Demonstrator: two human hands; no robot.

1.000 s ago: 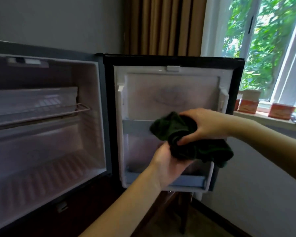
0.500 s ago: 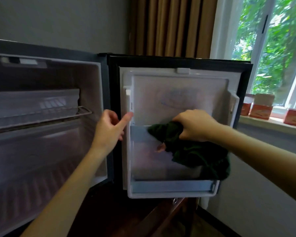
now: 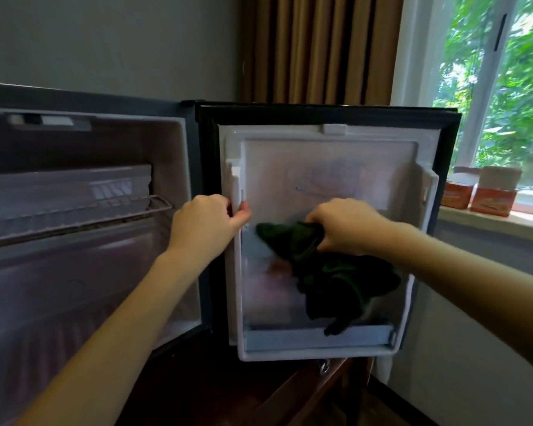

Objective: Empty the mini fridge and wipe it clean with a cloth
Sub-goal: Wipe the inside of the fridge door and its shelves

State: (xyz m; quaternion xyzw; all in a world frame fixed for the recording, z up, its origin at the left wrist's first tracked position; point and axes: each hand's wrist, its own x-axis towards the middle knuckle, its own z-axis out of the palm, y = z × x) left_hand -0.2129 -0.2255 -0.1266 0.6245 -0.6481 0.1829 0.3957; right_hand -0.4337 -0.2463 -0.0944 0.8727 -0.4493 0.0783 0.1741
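Standing open, the fridge [image 3: 173,272] shows a bare cavity with only its wire shelf [image 3: 154,204] inside, so the emptying looks done. The door [image 3: 330,161] is swung wide, its inner liner facing the camera. The dark green cloth [image 3: 336,281] lies bunched against that liner, its top at the upper door rail and its tail hanging to the lower bin. A second ago both hands held the cloth. Since then the left hand [image 3: 202,224] has let go, crossed over and now grips the door's hinge-side edge, fingers [image 3: 242,213] curled round it. The right hand [image 3: 346,224] alone holds the cloth, clenched on its top fold. My reading: the door is now braced, so wiping its liner can begin in earnest.
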